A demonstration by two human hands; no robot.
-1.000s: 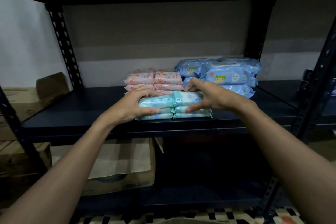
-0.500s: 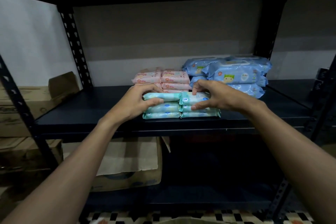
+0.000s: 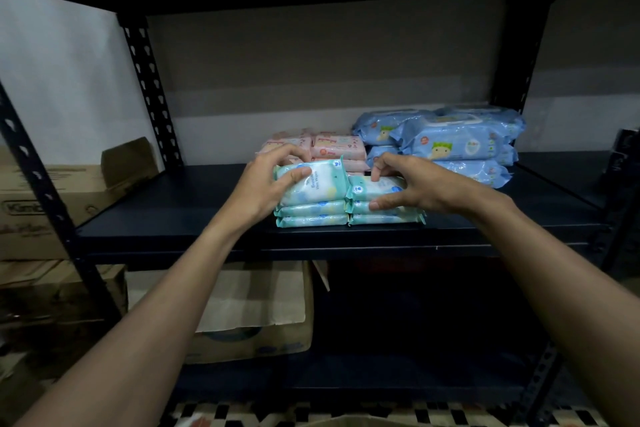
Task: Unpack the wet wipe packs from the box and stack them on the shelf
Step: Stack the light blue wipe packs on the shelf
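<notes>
Head: left hand point(image 3: 263, 184) and right hand point(image 3: 415, 191) grip teal packs point(image 3: 318, 211), partly hiding pink packs point(image 3: 337, 147).

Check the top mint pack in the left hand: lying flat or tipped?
Tipped. The top mint pack shows its printed face, back edge raised above the right stack; the left hand grips it.

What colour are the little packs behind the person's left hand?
Pale pink. The soft pink wet wipe packs show best in the head view.
</notes>
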